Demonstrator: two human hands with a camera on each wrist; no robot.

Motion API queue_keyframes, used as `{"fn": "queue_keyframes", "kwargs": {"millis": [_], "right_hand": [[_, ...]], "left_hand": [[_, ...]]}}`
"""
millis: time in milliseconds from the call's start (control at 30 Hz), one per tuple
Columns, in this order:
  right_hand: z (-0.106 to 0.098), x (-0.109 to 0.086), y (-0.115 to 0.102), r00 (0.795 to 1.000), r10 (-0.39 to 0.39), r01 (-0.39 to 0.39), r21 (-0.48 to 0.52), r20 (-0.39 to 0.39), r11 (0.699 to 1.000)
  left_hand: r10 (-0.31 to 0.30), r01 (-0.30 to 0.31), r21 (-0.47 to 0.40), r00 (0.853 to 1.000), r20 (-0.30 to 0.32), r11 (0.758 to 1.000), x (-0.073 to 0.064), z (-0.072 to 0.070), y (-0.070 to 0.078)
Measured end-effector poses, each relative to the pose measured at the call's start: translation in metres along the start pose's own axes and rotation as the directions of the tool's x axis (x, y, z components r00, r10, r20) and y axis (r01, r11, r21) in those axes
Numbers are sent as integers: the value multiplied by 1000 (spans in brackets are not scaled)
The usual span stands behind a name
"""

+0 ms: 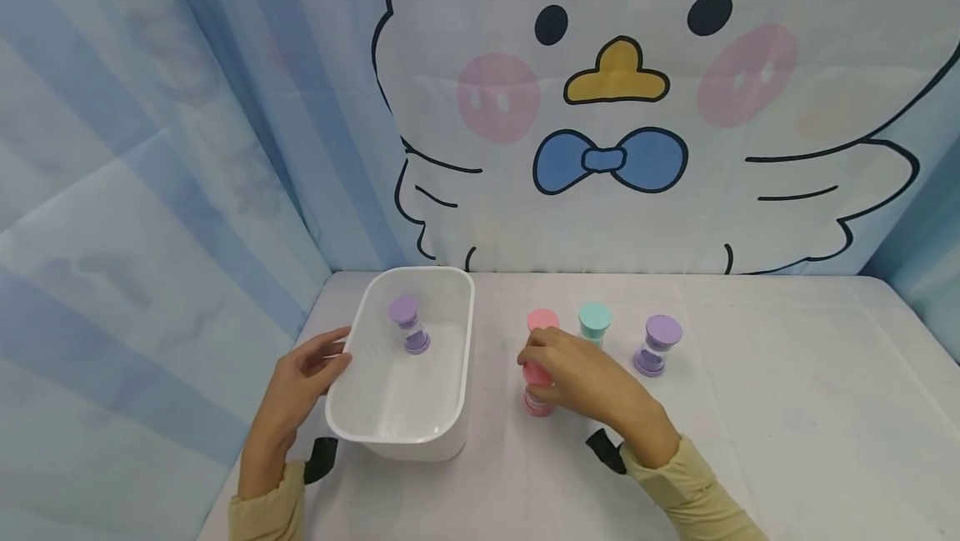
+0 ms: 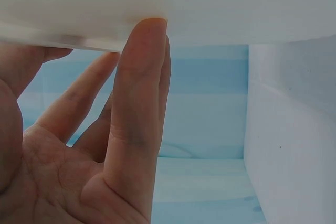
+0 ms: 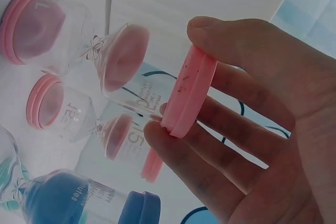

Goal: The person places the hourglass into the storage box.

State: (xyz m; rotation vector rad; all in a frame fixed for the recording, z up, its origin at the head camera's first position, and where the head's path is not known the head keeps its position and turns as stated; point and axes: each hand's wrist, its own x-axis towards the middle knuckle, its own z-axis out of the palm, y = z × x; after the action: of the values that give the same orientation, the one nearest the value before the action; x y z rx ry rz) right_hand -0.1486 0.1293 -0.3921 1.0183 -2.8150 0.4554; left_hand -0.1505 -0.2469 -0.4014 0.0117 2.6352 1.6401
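My left hand (image 1: 300, 383) touches the left side of a white plastic bin (image 1: 401, 449) with extended fingers; in the left wrist view the fingertips (image 2: 149, 30) meet its wall. Inside the bin stands a purple sand timer (image 1: 410, 326). With thumb and fingers, my right hand (image 1: 592, 378) pinches the top cap of a pink sand timer (image 3: 190, 93), whose clear bulbs hold pink sand. Whether its base touches the table cannot be told. A second pink sand timer (image 1: 543, 319) stands just behind it.
A teal sand timer (image 1: 595, 318) and another purple sand timer (image 1: 658, 345) stand right of the pink ones. The right wrist view also shows a blue sand timer (image 3: 60, 198), hidden by my hand in the head view. A printed curtain (image 1: 600, 232) borders the white table (image 1: 787, 408).
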Motion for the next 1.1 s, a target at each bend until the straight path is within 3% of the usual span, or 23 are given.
{"fn": "queue_keyframes", "kwargs": {"millis": [300, 600, 1100], "right_hand": [[-3, 2, 0, 999, -31, 31, -1, -38, 1000], [-11, 4, -3, 999, -2, 2, 8, -33, 1000], [-31, 13, -7, 986, -46, 47, 0, -162, 999]], "left_hand": [[-1, 1, -3, 1000, 2, 1000, 1, 0, -1], [-9, 9, -6, 1000, 1, 1000, 1, 0, -2], [-3, 3, -9, 1000, -5, 1000, 1, 1, -1]]}}
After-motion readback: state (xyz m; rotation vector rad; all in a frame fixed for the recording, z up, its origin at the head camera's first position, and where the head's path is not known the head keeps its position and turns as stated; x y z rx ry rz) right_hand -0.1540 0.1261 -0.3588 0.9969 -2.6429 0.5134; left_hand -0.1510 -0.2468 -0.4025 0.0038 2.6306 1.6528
